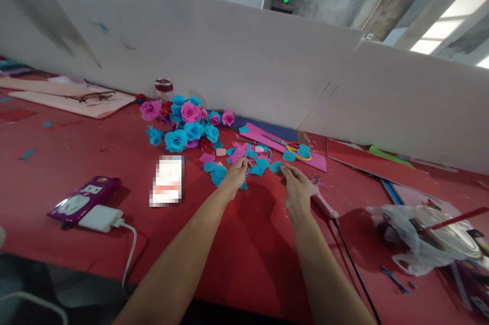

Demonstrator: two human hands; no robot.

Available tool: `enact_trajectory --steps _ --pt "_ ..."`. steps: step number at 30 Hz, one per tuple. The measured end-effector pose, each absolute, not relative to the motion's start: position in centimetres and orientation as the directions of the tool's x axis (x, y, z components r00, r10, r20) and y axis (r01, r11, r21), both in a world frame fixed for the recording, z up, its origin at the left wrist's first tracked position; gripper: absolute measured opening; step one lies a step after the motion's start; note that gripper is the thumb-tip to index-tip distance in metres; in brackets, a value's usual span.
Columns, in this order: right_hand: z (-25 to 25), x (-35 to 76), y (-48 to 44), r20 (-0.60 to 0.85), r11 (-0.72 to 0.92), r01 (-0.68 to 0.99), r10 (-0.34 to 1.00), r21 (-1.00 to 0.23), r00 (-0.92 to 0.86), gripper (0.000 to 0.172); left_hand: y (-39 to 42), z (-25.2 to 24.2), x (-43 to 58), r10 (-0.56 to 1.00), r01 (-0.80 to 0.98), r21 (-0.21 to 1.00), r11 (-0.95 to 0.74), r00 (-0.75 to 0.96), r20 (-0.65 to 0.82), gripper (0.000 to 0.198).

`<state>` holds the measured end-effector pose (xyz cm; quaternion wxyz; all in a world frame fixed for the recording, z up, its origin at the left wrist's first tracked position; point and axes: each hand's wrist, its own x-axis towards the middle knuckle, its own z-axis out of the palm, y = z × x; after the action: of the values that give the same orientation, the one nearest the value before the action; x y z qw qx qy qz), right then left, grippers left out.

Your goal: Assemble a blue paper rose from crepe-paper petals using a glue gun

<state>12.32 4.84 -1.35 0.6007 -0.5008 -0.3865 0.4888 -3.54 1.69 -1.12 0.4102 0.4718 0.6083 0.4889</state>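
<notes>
Eyeglasses with thin dark frames (95, 97) are lying on pale paper sheets at far left, on a red tabletop (95, 146). Nearer, a glossy purple power strip (82, 200) is feeding a white block charger (101, 218). A blurred white rectangle (167, 182) is lying in front of a bunch of blue, pink and purple paper roses (183, 126); a clear jar with a red lid (164, 88) is standing behind. Left hand (234, 178) is hovering over scattered blue and pink petals (219, 175), fingers curling in; can't tell whether they're clamped on anything. Right hand (298, 186) is pinching a rounded blue petal (275, 167), just right of the scatter. Scissors with yellow handles (300, 155) are lying beyond it. A pale pink corded tool (324, 204) is resting beside the right wrist. Far right, a translucent plastic bag (410, 243) is sitting crumpled.
</notes>
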Motion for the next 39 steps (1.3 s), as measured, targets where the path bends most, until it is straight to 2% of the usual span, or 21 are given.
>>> enact_trajectory --steps 2,4,9,13,25,30,39 --pt "-1.1 12.4 5.0 -0.079 -0.011 -0.289 0.971 -0.957 0.224 0.028 1.7 -1.2 -3.3 0.987 0.015 1.0 -0.02 -0.161 0.022 0.027" --pt "-0.9 12.5 4.9 -0.132 -0.051 -0.363 0.97 -0.93 0.203 0.026 1.6 -1.2 -3.0 0.996 -0.079 0.996 -0.047 -0.081 0.04 0.022" --pt "-0.4 12.5 4.3 -0.16 -0.068 -0.457 0.973 -0.887 0.166 0.024 1.4 -1.3 -2.2 0.979 -0.18 0.981 -0.071 -0.202 0.033 0.017" --pt "-0.2 12.2 4.0 -0.142 -0.06 -0.463 0.98 -0.884 0.143 0.023 1.3 -1.3 -1.8 0.98 -0.278 0.956 -0.088 -0.196 0.033 0.02" --pt "0.0 12.0 3.7 -0.111 -0.046 -0.451 0.986 -0.891 0.12 0.021 0.8 -1.2 -0.8 0.987 -0.317 0.947 -0.061 -0.162 0.01 0.015" --pt "0.2 11.8 3.4 -0.096 -0.037 -0.423 0.988 -0.905 0.119 0.02 0.9 -1.3 -0.7 0.986 -0.317 0.947 -0.049 -0.166 -0.005 0.023" --pt "0.7 11.7 3.1 -0.072 -0.026 -0.33 0.989 -0.943 0.127 0.02 0.8 -1.0 -0.4 0.98 -0.334 0.941 -0.053 -0.197 -0.015 0.025"
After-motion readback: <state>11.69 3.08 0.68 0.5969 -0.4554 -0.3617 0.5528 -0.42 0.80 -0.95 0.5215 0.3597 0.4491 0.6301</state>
